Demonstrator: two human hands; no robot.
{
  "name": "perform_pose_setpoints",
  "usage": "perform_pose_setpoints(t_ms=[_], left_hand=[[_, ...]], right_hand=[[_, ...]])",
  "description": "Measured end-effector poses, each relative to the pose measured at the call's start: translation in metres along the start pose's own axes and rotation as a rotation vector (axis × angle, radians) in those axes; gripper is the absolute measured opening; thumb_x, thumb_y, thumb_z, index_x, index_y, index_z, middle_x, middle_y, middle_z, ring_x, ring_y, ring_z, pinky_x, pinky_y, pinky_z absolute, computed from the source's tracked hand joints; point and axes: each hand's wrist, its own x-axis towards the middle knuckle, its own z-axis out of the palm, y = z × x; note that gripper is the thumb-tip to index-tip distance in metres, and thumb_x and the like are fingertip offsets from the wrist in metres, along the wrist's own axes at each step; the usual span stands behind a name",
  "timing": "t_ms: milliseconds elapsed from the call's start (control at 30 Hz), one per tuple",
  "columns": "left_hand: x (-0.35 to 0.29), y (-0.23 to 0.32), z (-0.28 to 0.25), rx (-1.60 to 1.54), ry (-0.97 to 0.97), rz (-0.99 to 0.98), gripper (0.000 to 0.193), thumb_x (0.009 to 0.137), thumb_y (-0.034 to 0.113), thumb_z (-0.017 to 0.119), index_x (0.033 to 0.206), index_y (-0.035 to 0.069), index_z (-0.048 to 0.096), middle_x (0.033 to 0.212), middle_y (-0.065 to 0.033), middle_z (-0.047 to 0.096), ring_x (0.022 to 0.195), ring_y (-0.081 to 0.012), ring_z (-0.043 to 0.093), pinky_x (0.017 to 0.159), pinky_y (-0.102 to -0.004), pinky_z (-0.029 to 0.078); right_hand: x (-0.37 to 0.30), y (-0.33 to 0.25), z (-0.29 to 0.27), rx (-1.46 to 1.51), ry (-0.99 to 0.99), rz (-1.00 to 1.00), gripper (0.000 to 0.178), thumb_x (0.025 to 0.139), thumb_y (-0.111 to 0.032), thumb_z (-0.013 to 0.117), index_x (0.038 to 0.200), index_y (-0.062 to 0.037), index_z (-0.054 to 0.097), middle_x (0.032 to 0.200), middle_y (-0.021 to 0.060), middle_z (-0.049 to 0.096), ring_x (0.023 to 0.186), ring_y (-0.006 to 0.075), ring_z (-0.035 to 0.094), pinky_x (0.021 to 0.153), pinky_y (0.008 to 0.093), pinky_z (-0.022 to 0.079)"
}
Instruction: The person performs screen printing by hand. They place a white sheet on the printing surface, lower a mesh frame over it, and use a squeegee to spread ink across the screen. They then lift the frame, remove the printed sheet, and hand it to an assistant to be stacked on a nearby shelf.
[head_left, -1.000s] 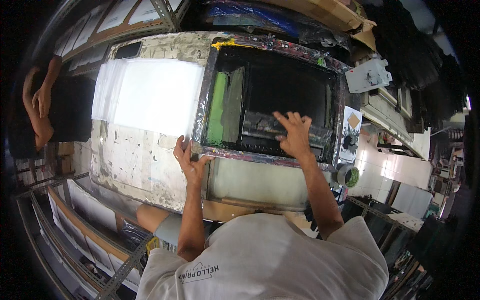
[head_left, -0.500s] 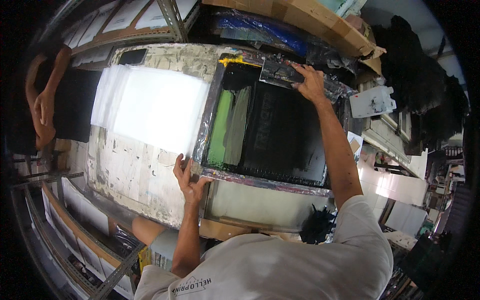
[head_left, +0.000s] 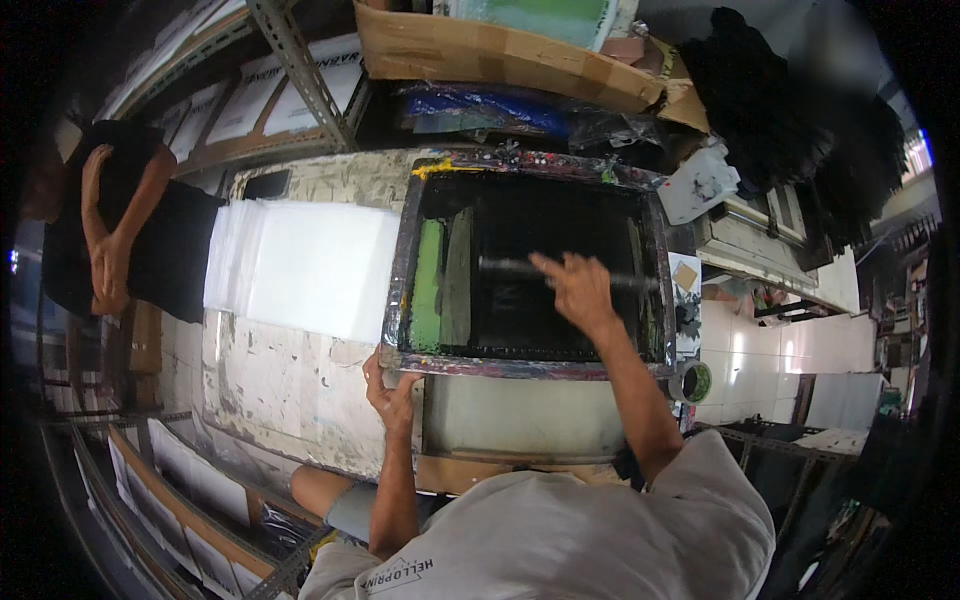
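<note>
A screen-printing frame (head_left: 530, 369) lies over the worktable, its mesh coated in black ink with a green strip and a dull grey-green strip at the left. My right hand (head_left: 582, 293) grips a squeegee (head_left: 503, 265) across the middle of the mesh; the tool shows nearly edge-on, as a thin blurred line. At the near left corner, my left hand (head_left: 391, 402) holds the frame, thumb along its front edge and fingers at its side. White sheets (head_left: 322, 268) in a stack lie left of the frame on the paint-stained table (head_left: 300, 385).
Another person's hands (head_left: 110, 265) are clasped at the far left. A metal rack (head_left: 160, 455) with sheets stands at the lower left. Beyond the frame is a cardboard box (head_left: 500, 55). A white jug (head_left: 700, 186) and a round tub (head_left: 691, 382) are at the right.
My right hand has drawn the squeegee from the far edge of the mesh toward me, to its middle. The left hand stays at the corner, its fingers closer in. The view has shifted.
</note>
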Motion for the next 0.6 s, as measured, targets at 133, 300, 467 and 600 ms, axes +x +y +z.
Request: perform_pose_setpoints(t_ms=[133,300,467,600], left_hand=[[0.009,0.021,0.004,-0.079,0.040,0.045,0.070,0.069,-0.002,0.082,0.134,-0.005,0.057,0.126,-0.0097,0.059,0.120,-0.0233,0.054,0.109,-0.0365,0.038],[0.040,0.099,0.032,-0.278,0.115,0.056,0.067,0.076,-0.013,0.071,0.139,-0.010,0.050,0.137,-0.0147,0.057,0.123,-0.0233,0.055,0.107,-0.0355,0.043],[0.078,0.146,0.055,-0.326,0.099,0.259,0.073,0.091,-0.004,0.064,0.154,0.005,0.029,0.124,-0.0098,0.059,0.112,-0.0189,0.053,0.098,-0.0329,0.043],[0.095,0.095,0.081,0.035,-0.058,0.051,0.043,0.092,0.018,0.074,0.127,0.002,0.055,0.110,-0.0081,0.061,0.098,-0.0179,0.055,0.087,-0.0343,0.045]], right_hand=[[-0.046,-0.048,-0.067,0.125,-0.144,0.035,0.051,0.083,-0.011,0.067,0.132,-0.0239,0.066,0.100,0.0236,0.068,0.088,0.0345,0.068,0.073,0.0452,0.049],[-0.048,-0.060,-0.119,-0.010,0.149,-0.138,0.063,0.069,-0.047,0.078,0.128,-0.0255,0.070,0.098,0.0146,0.061,0.085,0.0301,0.061,0.074,0.0425,0.049],[0.031,-0.046,-0.177,0.002,0.125,-0.033,0.075,0.065,-0.049,0.084,0.134,-0.0265,0.066,0.094,0.0160,0.065,0.087,0.0338,0.064,0.080,0.0466,0.049],[0.092,-0.016,-0.202,0.024,0.261,-0.118,0.057,0.072,-0.049,0.080,0.120,-0.0189,0.073,0.086,0.0206,0.071,0.085,0.0379,0.069,0.077,0.0477,0.054]])
